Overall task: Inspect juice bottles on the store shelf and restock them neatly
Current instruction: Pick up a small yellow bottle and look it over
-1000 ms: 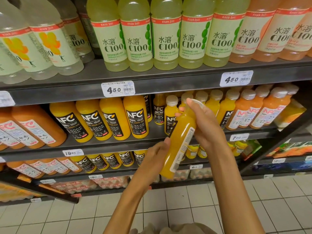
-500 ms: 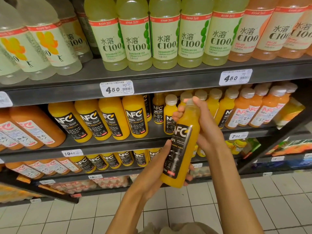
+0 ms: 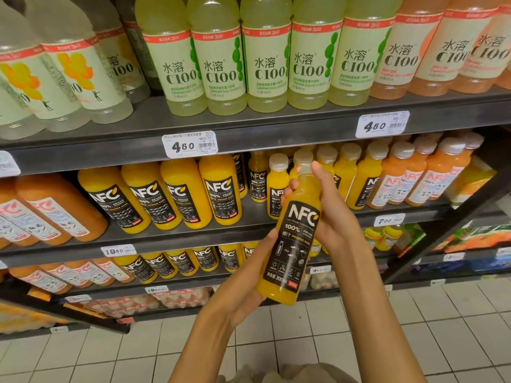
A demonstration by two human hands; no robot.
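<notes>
I hold a small orange juice bottle [image 3: 291, 239] with a black NFC label in front of the shelves, tilted slightly, label facing me. My left hand [image 3: 249, 283] cups its bottom from the left. My right hand [image 3: 329, 214] grips its neck and upper body from the right, fingers curled round the cap end. Behind it, on the middle shelf [image 3: 249, 236], stand more small NFC bottles [image 3: 276, 183] with pale caps.
Large NFC bottles [image 3: 182, 194] fill the middle shelf's left. C100 bottles [image 3: 265, 56] line the top shelf above price tags [image 3: 189, 145]. Orange-pink capped bottles [image 3: 414, 175] stand at the right. A lower shelf holds more NFC bottles [image 3: 204, 258]. Tiled floor [image 3: 359, 341] lies below.
The bottle has turned in my hands so its black NFC label now faces me fully. Both hands keep their hold at about the same place.
</notes>
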